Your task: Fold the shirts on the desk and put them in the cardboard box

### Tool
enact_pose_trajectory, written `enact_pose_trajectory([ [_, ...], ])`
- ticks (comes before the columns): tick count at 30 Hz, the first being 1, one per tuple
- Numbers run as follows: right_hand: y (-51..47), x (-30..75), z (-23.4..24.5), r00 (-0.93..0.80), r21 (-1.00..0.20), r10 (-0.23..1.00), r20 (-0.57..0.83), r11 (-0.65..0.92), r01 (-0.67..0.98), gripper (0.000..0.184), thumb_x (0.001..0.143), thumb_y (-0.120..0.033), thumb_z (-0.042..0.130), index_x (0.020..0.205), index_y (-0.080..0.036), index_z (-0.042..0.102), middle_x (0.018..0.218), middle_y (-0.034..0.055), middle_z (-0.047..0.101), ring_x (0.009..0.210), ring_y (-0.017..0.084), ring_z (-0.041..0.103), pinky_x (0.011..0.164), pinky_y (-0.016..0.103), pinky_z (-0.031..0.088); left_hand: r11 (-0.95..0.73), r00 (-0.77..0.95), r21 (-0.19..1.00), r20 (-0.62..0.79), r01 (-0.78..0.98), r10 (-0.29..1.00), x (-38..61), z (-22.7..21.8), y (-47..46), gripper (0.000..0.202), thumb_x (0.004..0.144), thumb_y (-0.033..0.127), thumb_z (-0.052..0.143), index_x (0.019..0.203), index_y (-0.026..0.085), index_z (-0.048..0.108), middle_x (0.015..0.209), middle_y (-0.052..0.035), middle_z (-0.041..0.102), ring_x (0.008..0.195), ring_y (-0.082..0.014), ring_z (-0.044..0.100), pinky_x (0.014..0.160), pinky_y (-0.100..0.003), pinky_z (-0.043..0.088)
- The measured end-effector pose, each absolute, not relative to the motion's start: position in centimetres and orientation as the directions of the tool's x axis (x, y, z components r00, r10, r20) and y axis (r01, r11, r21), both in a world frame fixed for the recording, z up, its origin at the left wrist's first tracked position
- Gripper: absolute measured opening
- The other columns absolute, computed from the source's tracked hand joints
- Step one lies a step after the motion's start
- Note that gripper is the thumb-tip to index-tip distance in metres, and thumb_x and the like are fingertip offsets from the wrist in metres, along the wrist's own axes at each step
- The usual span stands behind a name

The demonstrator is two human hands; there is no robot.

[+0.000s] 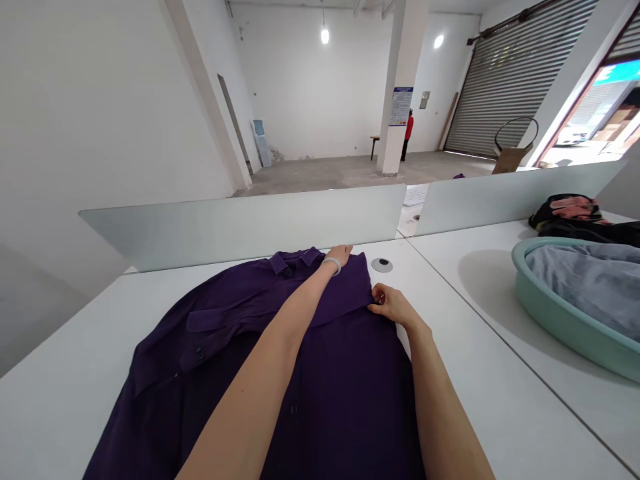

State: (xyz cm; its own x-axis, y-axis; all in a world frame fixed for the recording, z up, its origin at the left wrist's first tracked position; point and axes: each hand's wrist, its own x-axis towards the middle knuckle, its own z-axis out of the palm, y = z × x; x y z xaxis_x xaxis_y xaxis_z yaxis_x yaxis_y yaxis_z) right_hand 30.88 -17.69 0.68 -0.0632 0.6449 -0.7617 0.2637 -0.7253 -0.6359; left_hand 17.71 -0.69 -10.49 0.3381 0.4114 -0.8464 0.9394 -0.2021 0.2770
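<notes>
1. Room: big concrete-floor space w/ roller shutter [510, 73] far R; person in red [409, 130] stands by pillar [403, 87] in bg, well apart from the counter.
2. White counter [505, 413] fills the lower view, w/ a seam btwn 2 sections; frosted glass divider [240, 227] runs along its far edge.
3. Purple shirt [345, 400] lies spread flat on the counter, collar [295, 261] at the far edge by the divider, hem off the near edge of view.
4. Teal basin [560, 320] w/ grey cloth [595, 280] sits on the R section, near the R edge; dark clothes w/ pink bit [570, 212] just behind it.
5. R hand [393, 305]: on the shirt's R side, fingers [379, 293] narrow, pinching a shirt edge.
6. L hand [339, 254]: crosses over to the shirt's far edge just R of the collar, fingers [345, 249] close together, resting there; grip unclear. Bangle [332, 265] on wrist.
7. Cable grommet [381, 265] just beside the shirt, near L hand.
</notes>
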Motion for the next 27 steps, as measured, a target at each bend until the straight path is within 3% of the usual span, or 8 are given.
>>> enact_pose_trajectory([
  [4, -18.1, 30.0, 0.2, -0.045, -0.687, 0.710, -0.703, -0.661, 0.300, 0.019, 0.065, -0.021, 0.060, 0.084, -0.020, 0.062, 0.078, -0.0003, 0.059, 0.067, 0.013, 0.051, 0.065, 0.025, 0.040, -0.208, 0.328, 0.265, -0.862, 0.942, 0.387, 15.6, -9.4, -0.3, 0.055, 0.098, 0.045, 0.022, 0.090, 0.015, 0.068, 0.098, -0.0108, 0.071, 0.092, -0.0218, 0.065, 0.083, -0.029, 0.046],
  [8, -18.1, 29.6, 0.0, -0.077, -0.641, 0.661, -0.746, -0.682, 0.352, 0.018, 0.065, -0.015, 0.055, 0.078, -0.019, 0.066, 0.078, 0.0018, 0.063, 0.069, 0.014, 0.056, 0.067, 0.025, 0.042, -0.242, 0.369, 0.295, -0.854, 0.924, 0.368, 15.1, -9.1, -1.0, 0.026, 0.088, 0.040, 0.052, 0.086, 0.019, 0.068, 0.100, -0.0054, 0.070, 0.094, -0.0210, 0.064, 0.081, -0.027, 0.046],
  [13, -17.9, 29.9, 0.4, -0.086, -0.608, 0.630, -0.772, -0.693, 0.388, 0.018, 0.066, -0.017, 0.055, 0.079, -0.019, 0.068, 0.077, 0.0015, 0.066, 0.070, 0.015, 0.058, 0.067, 0.024, 0.042, -0.249, 0.369, 0.280, -0.795, 0.927, 0.481, 15.7, -8.5, -2.6, 0.025, 0.093, 0.034, 0.046, 0.096, 0.017, 0.064, 0.108, -0.0114, 0.065, 0.102, -0.0259, 0.060, 0.085, -0.036, 0.047],
  [16, -17.7, 29.9, 0.5, -0.092, -0.602, 0.622, -0.777, -0.693, 0.397, 0.016, 0.072, -0.026, 0.055, 0.077, -0.019, 0.069, 0.081, 0.0031, 0.068, 0.074, 0.017, 0.060, 0.068, 0.025, 0.042, -0.264, 0.418, 0.325, -0.733, 0.908, 0.537, 15.1, -6.9, -3.3, 0.028, 0.096, 0.034, 0.040, 0.108, 0.017, 0.059, 0.115, -0.0110, 0.060, 0.106, -0.0231, 0.057, 0.092, -0.035, 0.044],
  [19, -17.6, 29.8, 0.5, -0.060, -0.569, 0.602, -0.796, -0.712, 0.412, 0.035, 0.082, -0.046, 0.047, 0.075, -0.019, 0.069, 0.083, 0.0058, 0.070, 0.078, 0.020, 0.062, 0.070, 0.027, 0.042, -0.320, 0.514, 0.402, -0.666, 0.858, 0.542, 12.1, -3.9, -2.7, 0.026, 0.095, 0.030, 0.042, 0.112, 0.020, 0.058, 0.117, -0.0076, 0.059, 0.107, -0.0192, 0.056, 0.099, -0.031, 0.040],
  [21, -17.6, 29.7, 0.3, -0.039, -0.546, 0.596, -0.802, -0.705, 0.452, 0.042, 0.085, -0.051, 0.043, 0.073, -0.019, 0.068, 0.080, 0.0064, 0.070, 0.076, 0.020, 0.062, 0.068, 0.028, 0.041, -0.346, 0.545, 0.421, -0.647, 0.839, 0.534, 8.5, -1.4, -1.5, 0.025, 0.094, 0.027, 0.041, 0.107, 0.020, 0.061, 0.112, -0.0064, 0.061, 0.105, -0.0185, 0.057, 0.098, -0.030, 0.040],
  [24, -17.7, 29.5, 0.0, -0.038, -0.525, 0.596, -0.802, -0.674, 0.520, 0.035, 0.084, -0.046, 0.046, 0.071, -0.020, 0.067, 0.074, 0.0048, 0.068, 0.072, 0.020, 0.060, 0.065, 0.028, 0.038, -0.244, 0.359, 0.265, -0.736, 0.933, 0.574, 1.4, 2.6, 1.1, 0.028, 0.092, 0.031, 0.040, 0.100, 0.021, 0.064, 0.108, -0.0051, 0.065, 0.104, -0.0191, 0.058, 0.096, -0.029, 0.041],
  [27, -17.8, 29.4, -0.2, -0.029, -0.510, 0.589, -0.807, -0.672, 0.537, 0.031, 0.082, -0.044, 0.048, 0.071, -0.021, 0.066, 0.074, 0.0039, 0.068, 0.072, 0.019, 0.060, 0.064, 0.027, 0.038, -0.167, 0.192, 0.115, -0.790, 0.979, 0.582, -5.7, 6.2, 3.4, 0.037, 0.090, 0.038, 0.037, 0.089, 0.016, 0.066, 0.100, -0.0096, 0.069, 0.097, -0.0238, 0.062, 0.089, -0.033, 0.044],
])
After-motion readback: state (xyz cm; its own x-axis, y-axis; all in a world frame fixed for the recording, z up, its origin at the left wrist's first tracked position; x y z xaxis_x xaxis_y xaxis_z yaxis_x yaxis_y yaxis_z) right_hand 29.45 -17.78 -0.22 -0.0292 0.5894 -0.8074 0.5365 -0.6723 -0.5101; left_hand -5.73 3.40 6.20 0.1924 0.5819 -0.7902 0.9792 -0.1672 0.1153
